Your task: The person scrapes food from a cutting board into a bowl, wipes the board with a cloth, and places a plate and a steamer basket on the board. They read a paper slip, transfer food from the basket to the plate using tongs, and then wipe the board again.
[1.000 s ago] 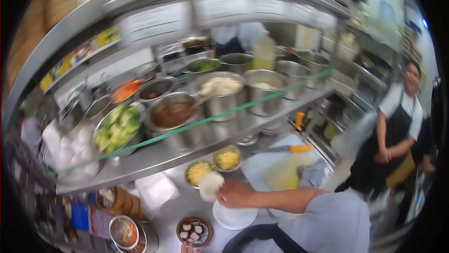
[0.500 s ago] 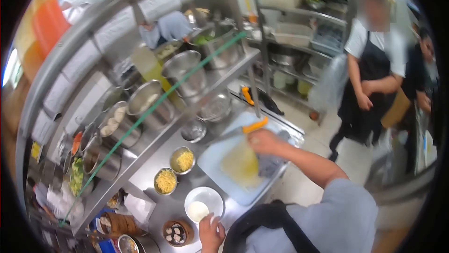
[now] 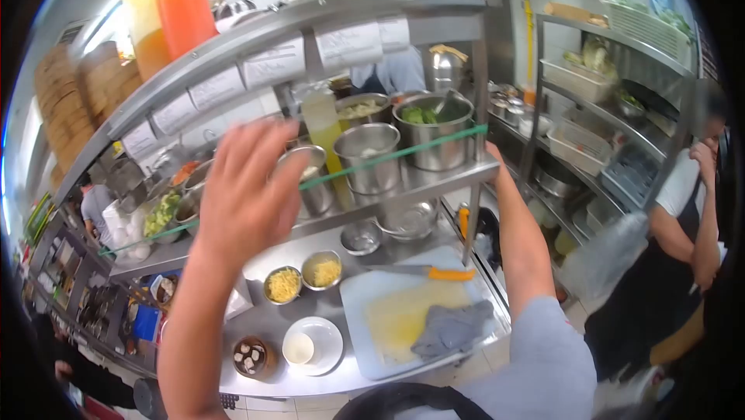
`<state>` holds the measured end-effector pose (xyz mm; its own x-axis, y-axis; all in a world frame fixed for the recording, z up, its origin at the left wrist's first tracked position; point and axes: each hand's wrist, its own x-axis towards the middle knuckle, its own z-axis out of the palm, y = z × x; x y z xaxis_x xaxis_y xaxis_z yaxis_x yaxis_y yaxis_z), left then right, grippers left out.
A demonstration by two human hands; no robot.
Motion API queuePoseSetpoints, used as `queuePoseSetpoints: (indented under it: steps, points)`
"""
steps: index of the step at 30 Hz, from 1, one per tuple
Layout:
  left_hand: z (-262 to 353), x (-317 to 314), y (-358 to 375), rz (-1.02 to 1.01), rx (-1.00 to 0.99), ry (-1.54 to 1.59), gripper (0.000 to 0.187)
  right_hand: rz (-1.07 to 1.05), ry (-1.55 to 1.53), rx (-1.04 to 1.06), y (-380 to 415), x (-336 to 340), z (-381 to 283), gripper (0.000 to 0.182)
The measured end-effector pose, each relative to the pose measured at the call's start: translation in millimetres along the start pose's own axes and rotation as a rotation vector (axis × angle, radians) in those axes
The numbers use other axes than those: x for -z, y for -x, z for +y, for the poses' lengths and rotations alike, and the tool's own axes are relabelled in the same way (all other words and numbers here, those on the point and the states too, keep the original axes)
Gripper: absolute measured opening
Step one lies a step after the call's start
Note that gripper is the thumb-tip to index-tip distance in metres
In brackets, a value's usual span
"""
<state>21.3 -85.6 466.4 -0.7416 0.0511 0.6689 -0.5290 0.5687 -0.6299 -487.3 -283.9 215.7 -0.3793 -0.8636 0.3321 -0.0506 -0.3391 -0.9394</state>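
Observation:
My left hand [image 3: 252,183] is raised in front of the steel pots on the shelf, slightly blurred, fingers stretched out with nothing visible in them. My right hand [image 3: 493,161] is at the shelf's right end by the post, its fingers mostly hidden. Below it, an orange-handled knife [image 3: 446,273] lies along the back of a pale blue cutting board [image 3: 355,334]. A crumpled grey cloth [image 3: 454,329] lies on the board, beside a flat yellowish patch. A small white cup [image 3: 298,348] sits on a white plate [image 3: 330,346] near the counter's front.
Two metal bowls hold yellow shreds [image 3: 282,285]. A round bamboo steamer [image 3: 253,358] holds several small pieces. Steel pots [image 3: 367,160] line the shelf behind a green-edged glass strip [image 3: 388,156]. A person in a dark apron [image 3: 660,280] stands at the right, near a rack [image 3: 574,94].
My left hand has risen from the white cup to the shelf front. My right hand has left the cutting board for the shelf's right end. The view has tilted up.

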Motion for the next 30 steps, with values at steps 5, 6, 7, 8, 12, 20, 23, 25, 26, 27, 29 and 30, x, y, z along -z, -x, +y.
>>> queuePoseSetpoints:
  steps: [5,6,7,8,12,20,23,25,26,27,29,30]
  points:
    - [-95.2,-7.8,-105.2,0.274,0.104,-0.167,0.025,-0.062,-0.044,0.130,-5.7,-16.8,8.1,0.024]
    - [-109.3,-6.7,-110.5,0.257,0.236,-0.115,0.025,-0.051,0.023,0.182,-9.1,-15.4,12.8,0.024]
    - [-123.9,-4.8,-113.0,0.244,0.370,-0.063,0.025,-0.041,0.082,0.232,-13.1,-13.9,16.0,0.024]
    - [-138.3,-1.8,-113.5,0.249,0.371,-0.086,0.025,-0.028,0.131,0.276,-16.8,-12.4,18.3,0.024]
    - [-175.6,5.2,-119.9,0.138,0.494,-0.106,0.029,0.021,0.255,0.388,-24.8,-6.7,22.1,0.025]
    - [-192.2,-0.2,-161.1,-0.247,0.851,0.180,0.040,0.061,0.550,0.190,-47.3,15.1,26.7,0.028]
    - [-198.7,4.2,-163.5,-0.300,0.882,0.222,0.037,0.332,0.668,0.328,-33.9,7.9,16.6,0.026]
    - [-193.3,11.6,-164.2,-0.291,0.875,0.216,0.036,0.356,0.730,0.348,-17.6,-0.3,-12.9,0.025]
    - [-187.0,17.2,-166.4,-0.296,0.906,0.208,0.034,0.395,0.818,0.287,-12.5,-4.0,-28.5,0.025]
    - [-182.3,18.3,-165.7,-0.299,0.937,0.201,0.033,0.434,0.907,0.226,-10.0,-5.7,-33.7,0.027]
    - [-179.7,13.9,-152.6,-0.298,0.824,0.089,0.030,0.450,1.030,0.348,-21.7,4.5,-9.4,0.034]
    - [-176.9,15.3,-145.5,-0.288,0.707,-0.022,0.028,0.485,1.084,0.406,-20.2,4.3,-12.5,0.035]
